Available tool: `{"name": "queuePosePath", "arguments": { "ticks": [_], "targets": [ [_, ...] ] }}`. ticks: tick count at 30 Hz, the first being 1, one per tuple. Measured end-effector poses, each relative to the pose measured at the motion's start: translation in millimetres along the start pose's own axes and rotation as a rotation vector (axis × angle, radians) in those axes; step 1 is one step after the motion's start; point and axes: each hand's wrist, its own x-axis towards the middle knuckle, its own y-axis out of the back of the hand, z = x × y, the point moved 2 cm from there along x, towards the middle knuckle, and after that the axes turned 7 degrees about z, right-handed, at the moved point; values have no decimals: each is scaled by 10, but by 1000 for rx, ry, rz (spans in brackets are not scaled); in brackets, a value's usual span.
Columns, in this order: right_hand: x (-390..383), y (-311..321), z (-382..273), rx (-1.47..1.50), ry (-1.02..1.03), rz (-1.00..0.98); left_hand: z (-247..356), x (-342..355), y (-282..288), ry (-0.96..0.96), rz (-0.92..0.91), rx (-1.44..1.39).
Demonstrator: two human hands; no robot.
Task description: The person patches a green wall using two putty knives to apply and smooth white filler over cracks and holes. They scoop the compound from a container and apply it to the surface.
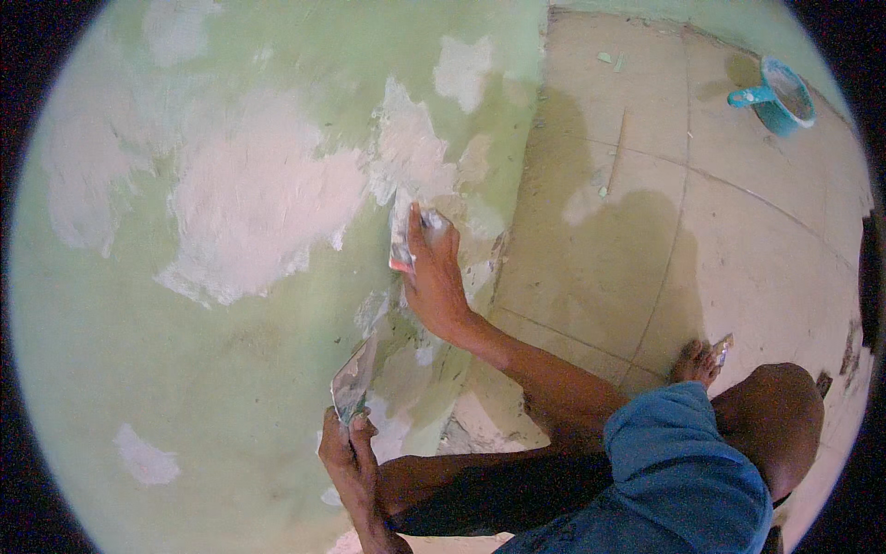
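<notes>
"Holding what in the right hand (436,275)?"
"Pressing a flat scraper (400,226), in a half-curled grip, against the green wall (277,355) below a whitish patch (409,138)."
"And in the left hand (351,462)?"
"Clasping a putty knife (351,383) in a near-fist, lower down."

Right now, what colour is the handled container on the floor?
The handled container is teal; the head view shows it best.

Right hand (436,272) partly hides its flat tool (399,242) — left forearm (377,534) cropped below.
</notes>
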Motion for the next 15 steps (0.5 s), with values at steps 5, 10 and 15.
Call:
{"name": "queuePosePath", "arguments": {
  "ticks": [5,10,15],
  "targets": [
    [291,434,198,111,-99,259,78,-10,-6,14,-7,-63],
    [984,409,543,60,-395,119,-15,-17,16,7,-38,-26],
    [1173,288,289,-5,-381,16,31,0,12,42,-27,-30]
  ]
}}
